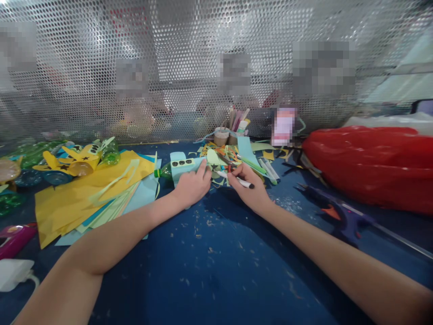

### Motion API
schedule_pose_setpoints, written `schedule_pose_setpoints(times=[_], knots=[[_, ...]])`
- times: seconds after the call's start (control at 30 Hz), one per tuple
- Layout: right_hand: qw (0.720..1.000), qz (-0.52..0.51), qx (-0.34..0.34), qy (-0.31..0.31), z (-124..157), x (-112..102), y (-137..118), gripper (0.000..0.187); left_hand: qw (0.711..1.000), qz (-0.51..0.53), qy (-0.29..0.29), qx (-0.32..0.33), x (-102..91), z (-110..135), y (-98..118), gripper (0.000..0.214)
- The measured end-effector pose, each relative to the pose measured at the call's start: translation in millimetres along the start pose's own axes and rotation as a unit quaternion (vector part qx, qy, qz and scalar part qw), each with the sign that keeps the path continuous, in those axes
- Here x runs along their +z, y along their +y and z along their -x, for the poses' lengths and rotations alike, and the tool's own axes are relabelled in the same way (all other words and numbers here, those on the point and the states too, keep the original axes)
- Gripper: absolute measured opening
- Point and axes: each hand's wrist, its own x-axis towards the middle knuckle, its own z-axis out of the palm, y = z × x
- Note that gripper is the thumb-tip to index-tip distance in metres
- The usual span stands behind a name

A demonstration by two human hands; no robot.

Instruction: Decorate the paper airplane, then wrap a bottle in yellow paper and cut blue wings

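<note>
A green plastic bottle (pixel 165 171) lies on its side, wrapped in light blue paper, with a pale strip of three black circles on it. My left hand (pixel 193 184) is closed over the wrapped bottle and holds it down against the table. A pale green piece with a dark star shows at the bottle's far right end. My right hand (pixel 251 187) grips a white marker (pixel 245 183) with a black end, its other end pointing left toward the starred piece. Small items right beside those fingertips are too blurred to name.
Paper scraps (pixel 219 151) and pens (pixel 269 169) lie behind my hands. Yellow sheets (pixel 91 192) and decorated bottles (pixel 79 158) are at left. A glue gun (pixel 348 212) and red plastic bag (pixel 375 164) are at right. A perforated metal screen (pixel 189 54) stands behind.
</note>
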Motion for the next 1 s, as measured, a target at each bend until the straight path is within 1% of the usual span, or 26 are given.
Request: schedule_pose_setpoints(times=[0.23,0.5,0.67,0.87,1.0], knots=[[1.000,-0.011,0.018,0.015,0.3,1.2,3.3,0.020,1.000,0.006,0.005,-0.004,1.3,0.4,-0.6,0.045],[1.000,-0.016,0.006,0.020,-0.1,0.9,2.7,0.020,1.000,-0.001,-0.005,-0.002,0.4,0.6,-0.5,0.046],[1.000,-0.005,0.006,0.004,0.5,0.1,-0.9,0.020,1.000,-0.002,-0.007,0.000,0.0,0.9,-0.4,0.046],[0.998,0.004,0.015,0.054,0.7,-0.2,-3.4,0.021,1.000,0.006,-0.007,-0.006,-0.3,0.6,-0.1,0.045],[0.998,0.017,0.011,0.056,0.3,-0.7,-2.9,0.021,1.000,0.014,-0.006,-0.008,-0.6,0.6,-0.3,0.044]])
